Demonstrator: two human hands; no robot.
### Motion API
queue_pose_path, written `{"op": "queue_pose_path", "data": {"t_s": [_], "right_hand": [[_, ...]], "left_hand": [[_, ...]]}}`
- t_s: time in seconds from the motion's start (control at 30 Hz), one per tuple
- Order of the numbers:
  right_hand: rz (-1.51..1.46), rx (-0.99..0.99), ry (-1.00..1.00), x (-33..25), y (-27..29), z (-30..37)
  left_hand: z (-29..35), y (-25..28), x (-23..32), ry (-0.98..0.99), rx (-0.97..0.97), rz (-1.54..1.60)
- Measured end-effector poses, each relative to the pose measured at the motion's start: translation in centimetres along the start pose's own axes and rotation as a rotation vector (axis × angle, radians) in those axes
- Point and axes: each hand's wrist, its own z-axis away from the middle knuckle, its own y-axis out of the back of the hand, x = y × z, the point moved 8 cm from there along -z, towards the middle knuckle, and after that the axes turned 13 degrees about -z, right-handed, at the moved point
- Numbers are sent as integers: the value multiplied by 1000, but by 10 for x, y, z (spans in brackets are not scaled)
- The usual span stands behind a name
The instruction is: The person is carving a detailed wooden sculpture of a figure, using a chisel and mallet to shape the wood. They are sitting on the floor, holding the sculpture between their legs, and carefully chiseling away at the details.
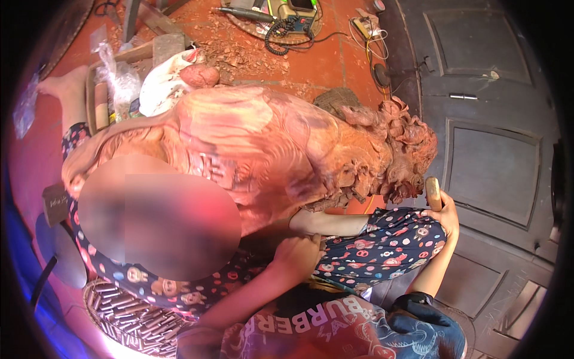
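A large reddish wood carving point(245, 143) lies on its side across my lap, with smooth folds on the left and a knotty, deeply cut end on the right. My left hand point(299, 257) is closed in a fist by my thigh, just below the carving; whatever may be in its fingers is hidden. Over at the right, my right hand point(445, 218) rests against my raised knee, its fingers around a short wooden handle point(433, 193) that points up. The handle's lower part is covered by the hand. A blurred patch hides the carving's lower left.
Beside me at lower left is a round basket point(89, 299) with many metal carving tools. A white cloth bag point(158, 90) and a wooden tray point(91, 99) lie beyond the carving. Wood chips point(239, 57) and a corded power unit point(297, 21) are farther off. A grey panelled door point(490, 173) stands right.
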Motion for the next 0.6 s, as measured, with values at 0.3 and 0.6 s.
{"op": "queue_pose_path", "data": {"t_s": [0.3,0.6], "right_hand": [[-220,-14,-194,37,14,0],[-262,48,-276,32,12,4]], "left_hand": [[12,-6,-3,-58,-44,133],[23,-26,-11,-157,82,231]]}}
